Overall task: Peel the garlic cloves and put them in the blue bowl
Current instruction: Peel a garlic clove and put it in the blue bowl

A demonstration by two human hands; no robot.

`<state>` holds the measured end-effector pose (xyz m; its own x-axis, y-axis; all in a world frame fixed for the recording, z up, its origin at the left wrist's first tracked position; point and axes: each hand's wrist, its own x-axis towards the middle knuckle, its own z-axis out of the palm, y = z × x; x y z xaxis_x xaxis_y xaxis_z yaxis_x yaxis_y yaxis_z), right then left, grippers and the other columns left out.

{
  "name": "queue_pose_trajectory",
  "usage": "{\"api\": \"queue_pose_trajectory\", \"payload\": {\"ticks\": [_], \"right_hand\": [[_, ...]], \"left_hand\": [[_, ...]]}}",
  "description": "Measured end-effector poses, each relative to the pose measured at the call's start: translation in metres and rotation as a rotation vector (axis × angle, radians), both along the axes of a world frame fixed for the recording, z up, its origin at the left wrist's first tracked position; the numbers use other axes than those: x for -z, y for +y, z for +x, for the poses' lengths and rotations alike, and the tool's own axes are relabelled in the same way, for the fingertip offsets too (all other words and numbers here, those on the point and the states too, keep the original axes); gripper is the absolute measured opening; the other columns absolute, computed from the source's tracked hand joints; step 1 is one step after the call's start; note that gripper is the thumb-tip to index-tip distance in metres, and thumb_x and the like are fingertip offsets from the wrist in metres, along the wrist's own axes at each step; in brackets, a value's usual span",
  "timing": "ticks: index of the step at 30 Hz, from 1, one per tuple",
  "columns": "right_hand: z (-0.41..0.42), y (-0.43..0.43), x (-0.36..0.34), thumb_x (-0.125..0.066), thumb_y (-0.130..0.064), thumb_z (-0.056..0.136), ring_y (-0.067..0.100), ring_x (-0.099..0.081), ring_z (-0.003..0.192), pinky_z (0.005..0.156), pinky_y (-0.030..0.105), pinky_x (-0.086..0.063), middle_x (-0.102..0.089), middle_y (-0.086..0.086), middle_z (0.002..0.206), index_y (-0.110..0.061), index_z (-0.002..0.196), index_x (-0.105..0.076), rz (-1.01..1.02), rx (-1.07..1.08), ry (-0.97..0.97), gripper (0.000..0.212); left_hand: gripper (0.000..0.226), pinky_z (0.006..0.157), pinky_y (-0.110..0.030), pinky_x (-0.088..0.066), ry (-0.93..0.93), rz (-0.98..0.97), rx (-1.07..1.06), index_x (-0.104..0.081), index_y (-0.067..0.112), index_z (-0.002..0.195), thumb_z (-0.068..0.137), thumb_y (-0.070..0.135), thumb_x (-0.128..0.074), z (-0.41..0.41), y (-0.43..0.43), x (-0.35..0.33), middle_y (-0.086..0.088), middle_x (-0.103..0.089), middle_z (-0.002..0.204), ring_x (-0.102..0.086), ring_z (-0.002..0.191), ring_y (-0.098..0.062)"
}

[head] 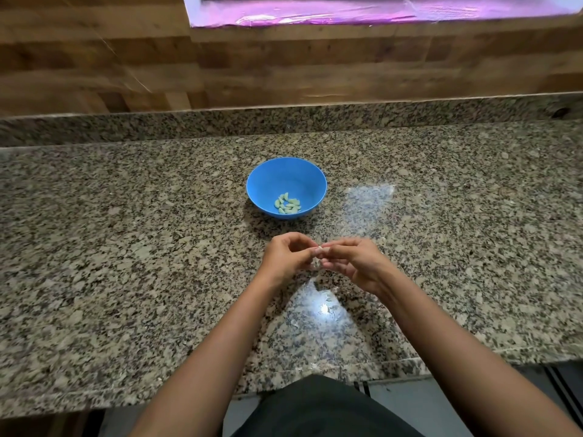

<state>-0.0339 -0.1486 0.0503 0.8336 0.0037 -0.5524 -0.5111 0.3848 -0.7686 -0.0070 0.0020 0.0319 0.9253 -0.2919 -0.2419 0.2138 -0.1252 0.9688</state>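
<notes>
no readable text anywhere, no label or brand on the blue bowl (285,181), none on the granite counter (126,247)

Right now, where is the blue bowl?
Head view: the blue bowl sits on the counter, centre frame, just beyond the left hand and right hand, peeled cloves inside.

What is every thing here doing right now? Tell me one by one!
Blue bowl: upright on the counter, mostly empty.
Peeled cloves: heaped at the bowl's bottom.
Garlic clove: pinched between both hands, above the counter.
Left hand: pinching the clove.
Right hand: pinching the clove.
Peel scraps: loose on the counter, below the hands.
</notes>
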Motion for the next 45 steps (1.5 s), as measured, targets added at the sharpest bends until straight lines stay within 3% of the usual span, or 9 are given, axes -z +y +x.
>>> {"api": "queue_pose_trajectory", "payload": {"ticks": [8,13,19,21,24,27,31,37,45], "right_hand": [[-0.005,-0.001,0.0,-0.056,0.013,0.081,0.02,-0.065,0.059,0.054,0.021,-0.056,-0.067,0.018,0.074,0.011,0.084,-0.064,0.058,0.019,0.042,0.009],[-0.005,0.003,0.004,-0.055,0.01,0.084,0.021,-0.063,0.067,0.057,0.022,-0.056,-0.065,0.018,0.081,0.008,0.09,-0.061,0.109,0.084,0.045,0.009],[-0.006,-0.001,0.009,-0.056,0.01,0.083,0.021,-0.062,0.066,0.057,0.022,-0.055,-0.065,0.016,0.081,0.005,0.091,-0.061,0.032,0.109,0.008,0.01],[-0.006,-0.002,0.009,-0.057,0.009,0.083,0.02,-0.062,0.064,0.056,0.022,-0.054,-0.065,0.016,0.08,0.007,0.09,-0.062,-0.048,0.044,-0.028,0.009],[-0.005,-0.004,0.008,-0.059,0.005,0.083,0.018,-0.062,0.063,0.058,0.021,-0.053,-0.067,0.014,0.078,0.008,0.09,-0.065,-0.19,-0.091,-0.095,0.01],[-0.003,-0.005,0.006,-0.062,0.002,0.081,0.017,-0.061,0.061,0.06,0.022,-0.053,-0.067,0.011,0.074,0.006,0.088,-0.067,-0.235,-0.156,-0.143,0.009],[-0.002,-0.005,0.008,-0.063,0.006,0.079,0.018,-0.06,0.063,0.06,0.022,-0.054,-0.067,0.012,0.076,0.006,0.086,-0.066,-0.161,-0.084,-0.145,0.007],[-0.005,0.0,0.011,-0.063,0.005,0.079,0.022,-0.062,0.073,0.067,0.026,-0.056,-0.067,0.016,0.084,0.007,0.09,-0.064,-0.107,-0.03,-0.154,0.012],[-0.002,-0.001,0.012,-0.055,0.01,0.084,0.02,-0.063,0.068,0.063,0.024,-0.057,-0.063,0.016,0.082,0.005,0.096,-0.058,0.025,0.065,-0.125,0.014]], "left_hand": [[0.005,0.075,-0.045,-0.055,-0.039,0.059,0.099,-0.059,0.008,0.088,0.088,0.01,-0.063,-0.005,0.001,0.003,-0.01,-0.059,0.077,-0.06,0.067,-0.02],[0.006,0.066,-0.034,-0.057,-0.029,0.068,0.214,-0.056,0.007,0.091,0.09,0.011,-0.06,-0.005,0.003,-0.001,-0.01,-0.06,0.082,-0.059,0.066,-0.016],[0.009,0.08,-0.047,-0.056,-0.013,0.23,0.24,-0.061,0.014,0.096,0.091,0.009,-0.057,-0.006,0.009,0.006,-0.007,-0.064,0.089,-0.062,0.078,-0.021],[0.014,0.079,-0.041,-0.057,-0.103,0.29,0.16,-0.063,0.017,0.101,0.092,0.008,-0.056,-0.006,0.009,0.006,-0.003,-0.065,0.091,-0.063,0.077,-0.018],[0.02,0.073,-0.014,-0.051,-0.42,0.456,0.121,-0.067,0.014,0.108,0.089,0.016,-0.062,-0.006,0.005,0.001,0.002,-0.064,0.097,-0.059,0.079,-0.008],[0.018,0.065,-0.006,-0.043,-0.542,0.531,0.142,-0.069,0.012,0.103,0.088,0.021,-0.064,-0.004,0.003,0.0,0.001,-0.063,0.095,-0.055,0.079,-0.005],[0.014,0.064,-0.009,-0.048,-0.499,0.509,0.103,-0.068,0.01,0.096,0.087,0.02,-0.064,-0.003,0.002,0.002,0.002,-0.063,0.088,-0.058,0.074,-0.006],[0.007,0.057,-0.016,-0.051,-0.216,0.262,0.046,-0.067,0.009,0.09,0.087,0.014,-0.065,-0.006,-0.001,0.001,0.001,-0.064,0.074,-0.061,0.062,-0.008],[0.008,0.07,-0.039,-0.057,-0.095,0.262,-0.023,-0.057,0.015,0.083,0.089,0.018,-0.062,-0.001,-0.007,0.003,-0.001,-0.06,0.077,-0.063,0.062,-0.015]]}}
